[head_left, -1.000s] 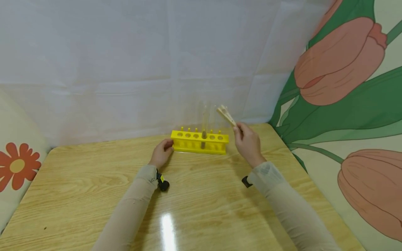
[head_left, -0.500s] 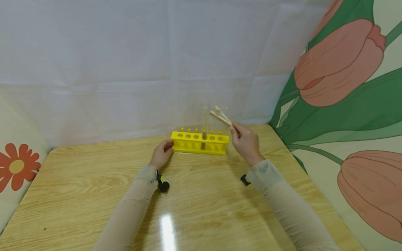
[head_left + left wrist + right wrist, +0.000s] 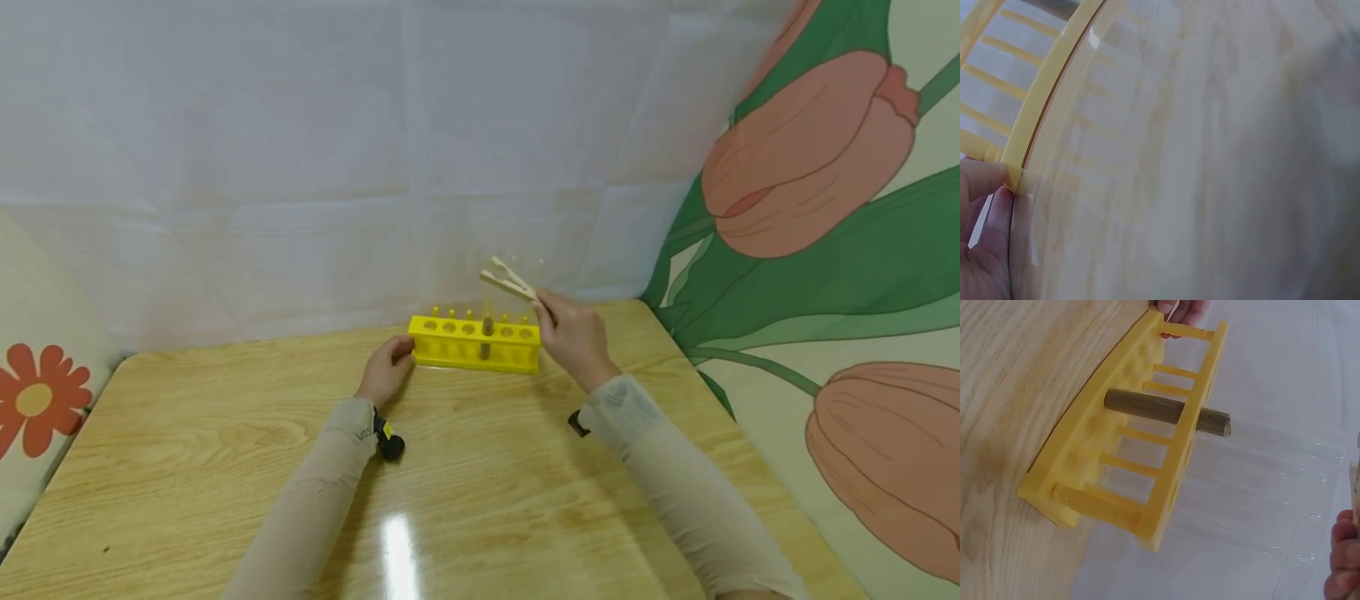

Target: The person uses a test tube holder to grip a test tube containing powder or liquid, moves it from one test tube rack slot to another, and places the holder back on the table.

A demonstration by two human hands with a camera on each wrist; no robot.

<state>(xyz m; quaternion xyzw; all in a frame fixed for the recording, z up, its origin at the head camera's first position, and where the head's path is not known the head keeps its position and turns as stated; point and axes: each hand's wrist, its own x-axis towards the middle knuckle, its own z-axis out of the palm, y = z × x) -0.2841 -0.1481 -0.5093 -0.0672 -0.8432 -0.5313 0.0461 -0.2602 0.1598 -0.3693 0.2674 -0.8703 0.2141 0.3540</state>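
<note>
A yellow test tube rack (image 3: 510, 364) stands on the table. My left hand (image 3: 386, 371) holds its left end, with thumb and finger at the base corner (image 3: 1015, 178) in the left wrist view. My right hand (image 3: 576, 337) grips a wooden test tube clamp (image 3: 517, 287) above the rack. The clamp's spread tips are near the top of a test tube; whether they surround it, I cannot tell. That tube has a dark brown filling (image 3: 1147, 406) in its lower part. Several other clear tubes (image 3: 1260, 494) stand in the rack, faint against the white cloth.
The wooden table (image 3: 225, 467) extends in front of and beside the rack. White cloth (image 3: 262, 167) hangs right behind it. Fabric printed with tulips (image 3: 817, 158) borders the right side, and a red-flower print (image 3: 33, 400) shows at left.
My right hand has moved left with the test tube clamp, from the right of the rack to the top of the dark-filled tube. My left hand stays on the rack.
</note>
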